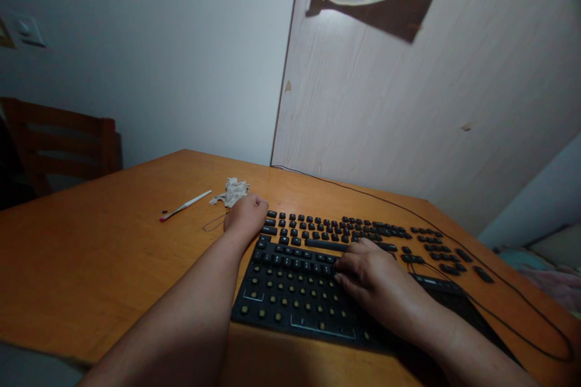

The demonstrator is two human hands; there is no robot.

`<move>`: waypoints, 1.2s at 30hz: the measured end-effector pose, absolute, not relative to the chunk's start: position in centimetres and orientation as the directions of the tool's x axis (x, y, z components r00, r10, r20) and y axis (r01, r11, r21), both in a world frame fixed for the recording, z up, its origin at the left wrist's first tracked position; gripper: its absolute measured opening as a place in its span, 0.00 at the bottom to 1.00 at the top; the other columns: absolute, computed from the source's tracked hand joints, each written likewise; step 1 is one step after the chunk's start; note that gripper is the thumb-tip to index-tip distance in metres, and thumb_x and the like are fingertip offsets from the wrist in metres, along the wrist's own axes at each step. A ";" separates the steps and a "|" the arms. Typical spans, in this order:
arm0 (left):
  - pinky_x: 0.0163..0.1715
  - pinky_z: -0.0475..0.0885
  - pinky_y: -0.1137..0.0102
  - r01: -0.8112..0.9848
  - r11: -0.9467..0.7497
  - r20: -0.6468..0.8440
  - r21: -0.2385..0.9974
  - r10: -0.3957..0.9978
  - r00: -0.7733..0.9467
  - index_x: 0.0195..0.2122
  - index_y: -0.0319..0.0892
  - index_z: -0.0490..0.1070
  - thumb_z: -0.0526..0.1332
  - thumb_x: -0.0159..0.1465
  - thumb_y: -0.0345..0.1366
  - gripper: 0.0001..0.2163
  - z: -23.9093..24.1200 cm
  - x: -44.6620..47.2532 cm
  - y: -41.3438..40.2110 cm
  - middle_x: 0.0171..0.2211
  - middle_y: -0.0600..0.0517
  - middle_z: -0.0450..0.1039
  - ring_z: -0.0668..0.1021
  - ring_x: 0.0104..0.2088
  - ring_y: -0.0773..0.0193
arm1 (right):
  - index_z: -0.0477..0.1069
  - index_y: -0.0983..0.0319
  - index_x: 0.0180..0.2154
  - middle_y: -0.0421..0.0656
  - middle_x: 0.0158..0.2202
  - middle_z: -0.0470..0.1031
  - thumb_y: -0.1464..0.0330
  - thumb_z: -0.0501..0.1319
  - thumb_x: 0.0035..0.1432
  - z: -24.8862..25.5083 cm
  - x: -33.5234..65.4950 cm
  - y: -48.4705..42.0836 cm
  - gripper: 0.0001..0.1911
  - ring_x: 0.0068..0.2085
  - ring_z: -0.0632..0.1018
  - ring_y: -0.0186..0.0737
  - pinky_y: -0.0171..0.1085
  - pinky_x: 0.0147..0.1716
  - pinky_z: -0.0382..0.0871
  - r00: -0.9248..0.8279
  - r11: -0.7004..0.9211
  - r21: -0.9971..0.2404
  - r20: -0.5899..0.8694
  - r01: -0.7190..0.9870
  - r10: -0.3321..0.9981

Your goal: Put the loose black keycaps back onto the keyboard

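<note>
A black keyboard (290, 290) lies on the orange wooden table (91, 254) with many keycaps taken off, showing rows of small stems. Several loose black keycaps (345, 228) are lined up on the table just beyond it. My left hand (246, 216) is curled into a fist at the keyboard's far left corner; what it holds, if anything, is hidden. My right hand (365, 269) rests on the middle of the keyboard, fingers bent and pinched at a key.
A crumpled tissue (232, 191) and a white thin tool with a red tip (184, 205) lie left of my left hand. The keyboard's black cable (521, 296) loops along the table's right side. A wooden chair (59, 145) stands at far left; a pale wooden panel (408, 103) rises behind.
</note>
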State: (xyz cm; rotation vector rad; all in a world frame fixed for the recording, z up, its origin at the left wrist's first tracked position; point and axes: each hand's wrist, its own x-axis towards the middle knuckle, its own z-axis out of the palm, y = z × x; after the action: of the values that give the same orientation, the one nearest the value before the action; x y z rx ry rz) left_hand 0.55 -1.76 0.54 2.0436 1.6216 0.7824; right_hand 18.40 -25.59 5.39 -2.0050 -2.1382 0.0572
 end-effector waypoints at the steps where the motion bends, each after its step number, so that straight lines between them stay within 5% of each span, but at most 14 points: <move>1: 0.28 0.61 0.68 0.739 -0.233 0.166 0.632 0.972 0.164 0.32 0.48 0.76 0.54 0.61 0.47 0.14 0.6 0.5 -1.8 0.35 0.51 0.79 0.76 0.32 0.58 | 0.76 0.59 0.33 0.45 0.34 0.73 0.70 0.60 0.61 5.4 18.4 -25.6 0.06 0.39 0.69 0.44 0.41 0.39 0.63 -0.051 0.071 -0.169 0.122 0.983 0.991; 36: 0.28 0.60 0.69 0.756 -0.239 0.173 0.609 0.971 0.167 0.31 0.49 0.76 0.54 0.61 0.46 0.13 0.4 0.7 -1.5 0.34 0.53 0.79 0.76 0.32 0.58 | 0.73 0.61 0.27 0.44 0.34 0.75 0.71 0.61 0.60 5.9 17.4 -25.4 0.09 0.38 0.70 0.42 0.40 0.43 0.62 0.021 -0.008 -0.127 0.102 0.992 0.995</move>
State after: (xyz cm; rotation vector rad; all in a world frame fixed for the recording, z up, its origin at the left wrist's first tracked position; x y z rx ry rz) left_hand 0.69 -1.53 0.41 2.0673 1.6380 0.7641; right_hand 17.35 -25.43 5.89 -2.1214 -2.0915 0.0243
